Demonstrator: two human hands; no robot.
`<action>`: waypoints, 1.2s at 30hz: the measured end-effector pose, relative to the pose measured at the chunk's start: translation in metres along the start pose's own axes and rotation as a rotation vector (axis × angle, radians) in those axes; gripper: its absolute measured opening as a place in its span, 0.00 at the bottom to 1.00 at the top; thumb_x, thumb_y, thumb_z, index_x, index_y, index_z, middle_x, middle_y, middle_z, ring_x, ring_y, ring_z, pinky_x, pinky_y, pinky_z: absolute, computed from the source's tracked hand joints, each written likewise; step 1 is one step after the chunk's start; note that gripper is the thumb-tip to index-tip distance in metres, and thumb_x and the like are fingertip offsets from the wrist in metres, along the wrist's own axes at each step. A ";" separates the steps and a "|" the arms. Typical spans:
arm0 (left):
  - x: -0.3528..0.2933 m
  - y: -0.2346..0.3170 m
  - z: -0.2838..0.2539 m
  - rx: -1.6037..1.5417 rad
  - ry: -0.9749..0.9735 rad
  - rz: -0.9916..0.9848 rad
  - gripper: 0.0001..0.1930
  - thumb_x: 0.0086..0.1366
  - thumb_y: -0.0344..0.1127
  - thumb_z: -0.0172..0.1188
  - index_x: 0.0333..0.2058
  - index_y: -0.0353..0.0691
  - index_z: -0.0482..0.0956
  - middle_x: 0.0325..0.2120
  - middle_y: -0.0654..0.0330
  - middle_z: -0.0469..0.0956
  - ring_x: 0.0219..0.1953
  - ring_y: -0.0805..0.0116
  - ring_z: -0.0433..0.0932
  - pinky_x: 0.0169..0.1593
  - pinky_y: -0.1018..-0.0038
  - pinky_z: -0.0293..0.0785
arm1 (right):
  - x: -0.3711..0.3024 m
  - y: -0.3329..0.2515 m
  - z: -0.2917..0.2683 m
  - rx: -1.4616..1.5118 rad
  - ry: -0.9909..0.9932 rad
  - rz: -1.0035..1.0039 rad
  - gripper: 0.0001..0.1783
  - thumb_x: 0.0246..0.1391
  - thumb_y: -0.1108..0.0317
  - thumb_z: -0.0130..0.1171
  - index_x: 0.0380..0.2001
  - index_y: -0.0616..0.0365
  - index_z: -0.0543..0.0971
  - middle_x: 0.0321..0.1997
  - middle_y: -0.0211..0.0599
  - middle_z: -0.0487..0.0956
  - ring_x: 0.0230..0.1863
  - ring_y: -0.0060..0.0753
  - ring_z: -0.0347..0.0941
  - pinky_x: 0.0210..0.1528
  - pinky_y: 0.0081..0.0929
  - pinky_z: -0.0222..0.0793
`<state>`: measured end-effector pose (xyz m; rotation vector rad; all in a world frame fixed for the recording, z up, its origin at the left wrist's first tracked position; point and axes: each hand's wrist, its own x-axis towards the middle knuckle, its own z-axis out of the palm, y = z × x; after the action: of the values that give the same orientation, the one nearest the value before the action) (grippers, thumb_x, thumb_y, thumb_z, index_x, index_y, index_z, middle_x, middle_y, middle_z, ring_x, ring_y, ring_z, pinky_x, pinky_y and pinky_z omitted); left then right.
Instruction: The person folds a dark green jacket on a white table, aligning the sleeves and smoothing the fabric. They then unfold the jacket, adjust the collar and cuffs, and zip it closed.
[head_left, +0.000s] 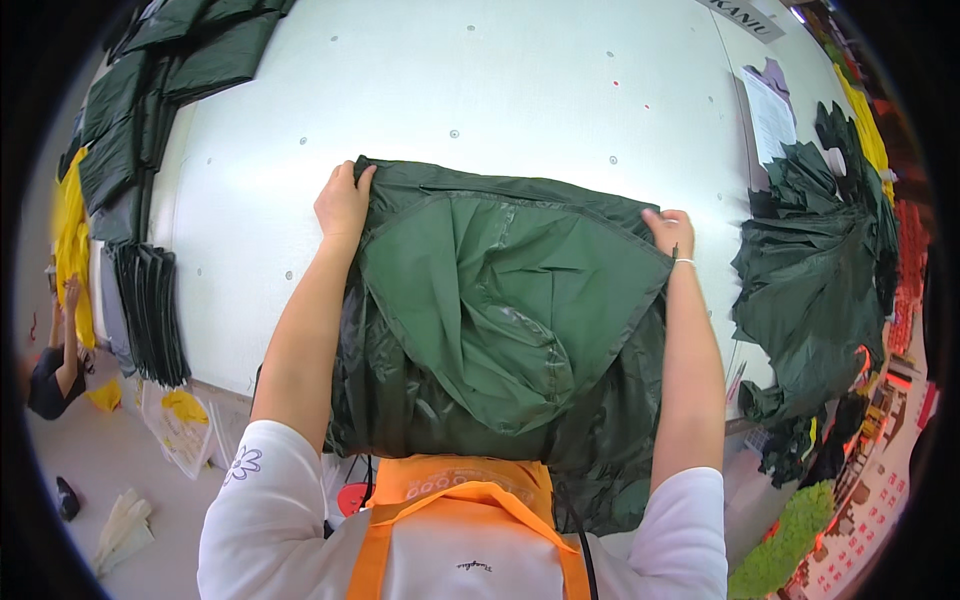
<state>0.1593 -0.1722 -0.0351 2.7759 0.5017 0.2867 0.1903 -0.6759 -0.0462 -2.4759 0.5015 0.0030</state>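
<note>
Green fabric [470, 290] tight in your left hand [346, 203] and right hand [672, 230], black-lettered sign [742, 18] far beyond the right!

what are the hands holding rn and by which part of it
The green cloth, pinched along its far edge: the left hand at the left corner, the right hand at the right corner.

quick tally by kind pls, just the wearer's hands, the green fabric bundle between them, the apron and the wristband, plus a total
Hands: 2 (left hand, right hand)
Green fabric bundle: 1
Orange apron: 1
White wristband: 1
Total: 5
</note>
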 end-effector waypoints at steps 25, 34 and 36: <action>-0.280 0.107 -0.144 -1.796 -0.948 -0.608 0.15 0.65 0.42 0.56 0.44 0.38 0.73 0.36 0.63 0.77 0.35 0.75 0.76 0.36 0.76 0.74 | -0.247 -0.165 0.007 -0.056 -1.114 -0.525 0.10 0.49 0.66 0.60 0.30 0.63 0.81 0.30 0.42 0.81 0.27 0.30 0.77 0.33 0.26 0.72; -0.253 0.108 -0.180 -1.941 -0.810 -0.390 0.20 0.63 0.41 0.55 0.48 0.31 0.72 0.38 0.54 0.78 0.38 0.66 0.78 0.42 0.73 0.75 | -0.208 -0.149 0.047 0.127 -1.483 -0.486 0.16 0.56 0.60 0.54 0.38 0.63 0.80 0.38 0.41 0.82 0.36 0.31 0.78 0.39 0.27 0.72; -0.252 0.047 -0.160 -1.614 -0.863 -0.159 0.19 0.62 0.34 0.55 0.51 0.34 0.70 0.41 0.53 0.76 0.40 0.69 0.77 0.43 0.75 0.74 | -0.201 -0.143 -0.010 0.479 -0.933 -0.498 0.16 0.60 0.61 0.52 0.44 0.58 0.79 0.40 0.36 0.81 0.41 0.26 0.76 0.44 0.22 0.70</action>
<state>-0.0974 -0.2653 0.0940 1.0703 0.0972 -0.3994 0.0527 -0.5045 0.0664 -1.7917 -0.4611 0.7074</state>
